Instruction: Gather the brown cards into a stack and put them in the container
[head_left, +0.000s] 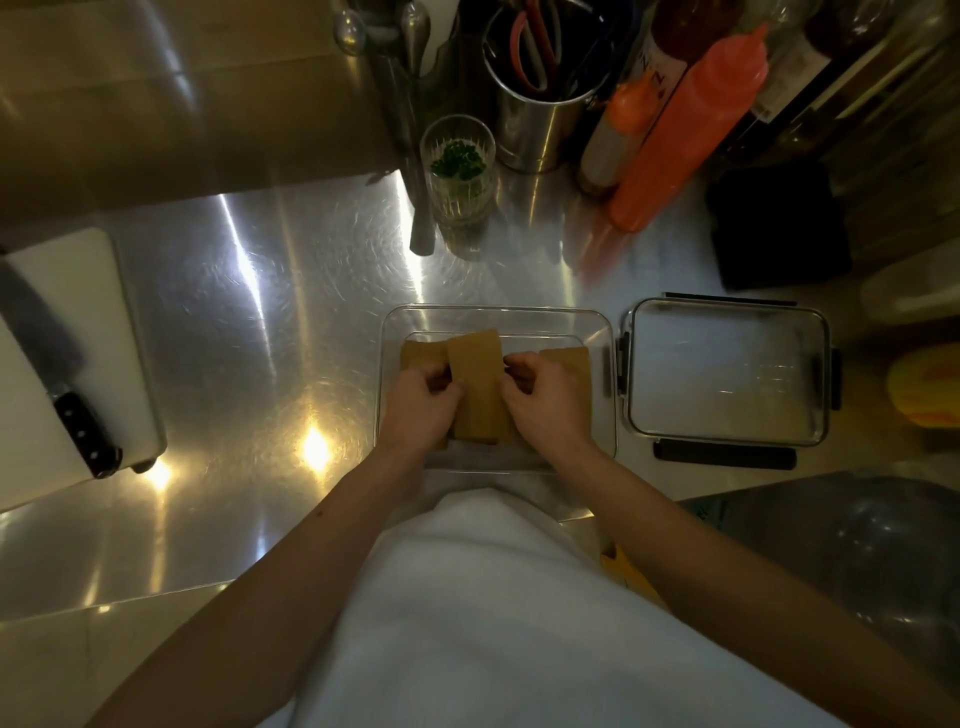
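A brushed stainless steel counter (249, 291), streaked with bright light reflections, is seen from above. At its near centre a clear rectangular container (602, 410) is set, with its clear lid (727, 371) laid flat just to the right, and a white cutting board (98, 332) is placed at the left edge. Along the back are stood a cut glass (457, 182) with green herbs, a steel utensil pot (535, 130), orange squeeze bottles (680, 135) and a black block (779, 228).

Knife (57, 384) on white board (98, 332); glass (460, 176), probably herbs; orange squeeze bottle (685, 124).
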